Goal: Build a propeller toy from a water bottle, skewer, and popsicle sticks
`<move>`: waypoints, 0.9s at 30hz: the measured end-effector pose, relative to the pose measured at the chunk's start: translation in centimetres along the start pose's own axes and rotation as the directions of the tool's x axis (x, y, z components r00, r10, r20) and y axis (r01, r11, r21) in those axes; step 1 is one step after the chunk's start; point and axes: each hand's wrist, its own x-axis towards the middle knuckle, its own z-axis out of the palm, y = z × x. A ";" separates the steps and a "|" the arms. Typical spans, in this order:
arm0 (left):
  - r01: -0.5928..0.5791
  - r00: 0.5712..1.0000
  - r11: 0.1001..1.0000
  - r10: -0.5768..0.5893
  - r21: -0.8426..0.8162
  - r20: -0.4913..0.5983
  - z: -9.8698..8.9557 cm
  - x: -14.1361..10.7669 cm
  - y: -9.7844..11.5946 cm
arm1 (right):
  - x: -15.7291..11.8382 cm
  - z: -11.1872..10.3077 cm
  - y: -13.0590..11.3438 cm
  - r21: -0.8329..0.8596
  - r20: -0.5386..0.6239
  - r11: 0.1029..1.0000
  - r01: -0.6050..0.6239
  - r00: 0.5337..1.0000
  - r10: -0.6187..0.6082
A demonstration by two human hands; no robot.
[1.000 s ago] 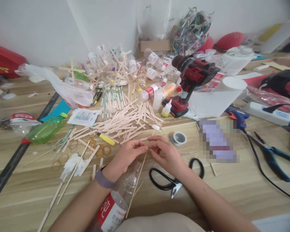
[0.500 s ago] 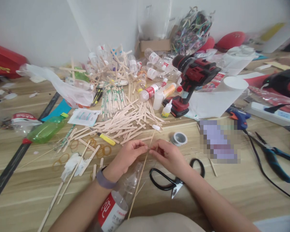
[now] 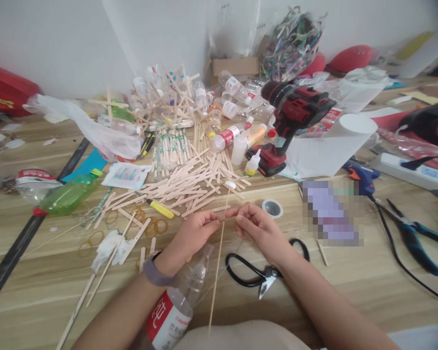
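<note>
A thin wooden stick [image 3: 217, 272] with a white piece [image 3: 229, 184] at its top end stands slanted in front of me. My left hand [image 3: 200, 228] pinches something thin and dark against the stick's upper part. Just right of the stick, my right hand [image 3: 253, 224] is closed in a pinch on a fine thread [image 3: 240, 245], which hangs down toward the lower left. A clear bottle with a red and white label [image 3: 171, 316] lies beneath my left forearm. Black-handled scissors [image 3: 266, 279] rest under my right wrist.
Flat wooden sticks [image 3: 182, 187], a yellow cutter [image 3: 160, 209], a tape roll [image 3: 272, 208] and a glue bottle [image 3: 253, 163] lie ahead. A red drill [image 3: 295, 112] stands behind. Pliers [image 3: 410, 233] and a glue gun [image 3: 363, 177] are right, a green bottle [image 3: 71, 194] left.
My right hand has moved a little right and up, away from the stick and my left hand. The stick's lower end has swung right and its white tip slightly left.
</note>
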 end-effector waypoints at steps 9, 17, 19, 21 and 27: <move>-0.176 0.984 0.970 0.170 0.169 0.047 0.0 0.0 -0.1 | 0.2 0.9 0.7 0.131 -0.028 0.991 0.006 1.000 -0.003; -0.147 0.989 0.971 0.147 0.190 0.016 0.0 -0.1 -0.3 | 0.2 0.8 0.4 -0.001 -0.043 0.999 0.053 0.998 -0.053; -0.146 0.989 0.972 0.146 0.185 0.014 0.0 -0.1 -0.3 | 0.2 0.8 0.3 -0.008 -0.046 0.999 0.054 0.997 -0.054; -0.152 0.988 0.972 0.151 0.180 0.015 0.0 0.0 -0.4 | 0.2 0.9 0.2 -0.005 -0.053 0.999 0.048 0.997 -0.048; -0.181 0.983 0.965 0.179 0.188 0.031 0.1 0.2 -0.4 | 0.6 0.8 0.4 0.072 -0.087 0.997 -0.020 0.996 0.026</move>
